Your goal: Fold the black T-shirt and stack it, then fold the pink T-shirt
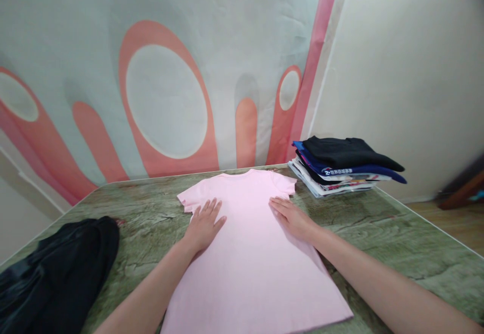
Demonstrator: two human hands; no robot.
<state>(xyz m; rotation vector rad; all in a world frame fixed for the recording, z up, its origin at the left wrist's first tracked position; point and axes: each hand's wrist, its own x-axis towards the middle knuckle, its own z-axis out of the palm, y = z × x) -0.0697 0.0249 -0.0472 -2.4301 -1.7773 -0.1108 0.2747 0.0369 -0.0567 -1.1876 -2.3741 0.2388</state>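
A pink short-sleeved T-shirt (249,253) lies spread flat on the wood-patterned table, its neckline toward the wall and its hem toward me. My left hand (204,224) rests on the shirt's left side just below the sleeve, palm down with the fingers spread. On the opposite side, my right hand (293,218) lies palm down near the right sleeve, fingers stretched out and resting on the fabric. Neither hand has anything grasped in it.
Folded clothes are stacked (340,160) at the table's back right, a black one on top. Dark crumpled fabric (60,273) lies at the front left. Behind the table (147,223) stands a wall (227,37) with pink and orange shapes.
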